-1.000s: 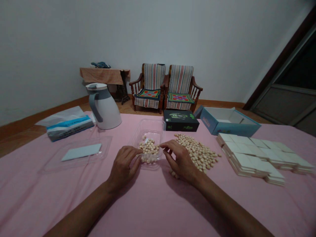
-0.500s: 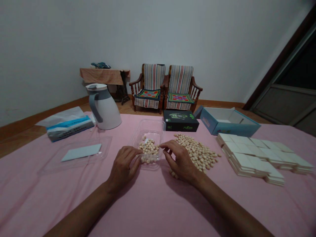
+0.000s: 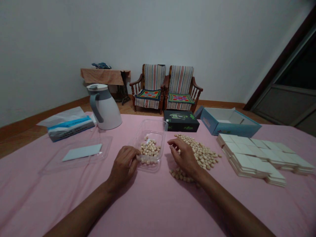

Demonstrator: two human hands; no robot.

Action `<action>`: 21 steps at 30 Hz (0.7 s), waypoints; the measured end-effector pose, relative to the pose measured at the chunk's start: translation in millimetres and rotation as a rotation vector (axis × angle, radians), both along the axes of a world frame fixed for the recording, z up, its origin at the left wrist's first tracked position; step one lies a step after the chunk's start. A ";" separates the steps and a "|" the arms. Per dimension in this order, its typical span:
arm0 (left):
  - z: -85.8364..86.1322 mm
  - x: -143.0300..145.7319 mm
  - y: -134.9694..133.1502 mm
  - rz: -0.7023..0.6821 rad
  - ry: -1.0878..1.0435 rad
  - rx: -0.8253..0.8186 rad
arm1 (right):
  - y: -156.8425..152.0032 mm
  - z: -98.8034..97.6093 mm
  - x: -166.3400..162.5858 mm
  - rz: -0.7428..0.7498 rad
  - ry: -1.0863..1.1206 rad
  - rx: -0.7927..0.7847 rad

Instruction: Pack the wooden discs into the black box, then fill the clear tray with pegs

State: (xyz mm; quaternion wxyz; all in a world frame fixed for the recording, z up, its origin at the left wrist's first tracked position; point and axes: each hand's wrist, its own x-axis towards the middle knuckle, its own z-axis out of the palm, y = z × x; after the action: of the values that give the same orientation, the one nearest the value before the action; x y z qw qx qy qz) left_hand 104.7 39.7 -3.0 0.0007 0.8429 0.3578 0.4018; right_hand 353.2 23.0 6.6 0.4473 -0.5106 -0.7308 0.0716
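Observation:
A clear plastic container (image 3: 162, 135) holds many small pale wooden pieces (image 3: 150, 148) on its bottom. My left hand (image 3: 125, 163) is closed on the container's near left edge, fingers and thumb pinching the rim. To the right of the container, my right hand (image 3: 183, 155) hovers with its fingers apart and nothing in them. A loose pile of the same small pieces (image 3: 204, 154) lies under and beyond it on the pink cloth, partly hidden by the hand and wrist.
On the left are a clear plastic lid (image 3: 106, 144), a tissue pack (image 3: 71, 127) and a white-grey jug (image 3: 108, 110). A black box (image 3: 181, 121) stands behind the pile. At right are a blue open box (image 3: 228, 126) and stacked pale wooden squares (image 3: 254, 154).
My right hand has come off the container's right edge and moved right, over the pile. The container has shifted slightly and turned a little, with my left hand still on it.

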 end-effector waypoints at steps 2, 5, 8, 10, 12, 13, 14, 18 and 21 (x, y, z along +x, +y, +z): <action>-0.3 -0.5 -0.2 -0.001 -0.023 -0.005 | 5.9 -8.4 7.2 -0.056 -0.032 -0.003; 0.0 -3.0 0.8 0.020 -0.060 0.014 | 12.9 -18.8 17.9 -0.117 -0.078 0.005; 0.5 -8.0 4.8 0.073 -0.111 0.030 | 17.4 -24.6 26.4 -0.164 -0.096 0.007; -0.2 -12.1 9.4 0.116 -0.147 0.021 | 19.4 -26.4 30.8 -0.193 -0.101 -0.002; -2.1 -16.2 14.6 0.153 -0.183 0.006 | 21.1 -27.5 34.8 -0.227 -0.112 -0.020; -3.0 -18.0 16.9 0.164 -0.200 -0.005 | 21.7 -28.1 36.7 -0.248 -0.124 -0.033; -3.7 -19.6 18.6 0.172 -0.217 -0.017 | 22.3 -28.8 38.7 -0.272 -0.141 -0.048; -0.6 -23.3 16.3 0.235 -0.308 -0.007 | 23.9 -32.9 46.6 -0.400 -0.251 -0.116; 6.5 -21.5 4.5 0.124 -0.237 0.105 | 24.2 -36.3 50.8 -0.467 -0.338 -0.172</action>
State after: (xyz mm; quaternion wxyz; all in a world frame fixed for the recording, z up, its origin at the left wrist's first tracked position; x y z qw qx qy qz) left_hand 83.1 44.1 3.5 -0.0260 0.7645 0.3854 0.5160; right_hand 404.1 47.2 -29.8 0.2785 -0.7056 -0.6490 -0.0576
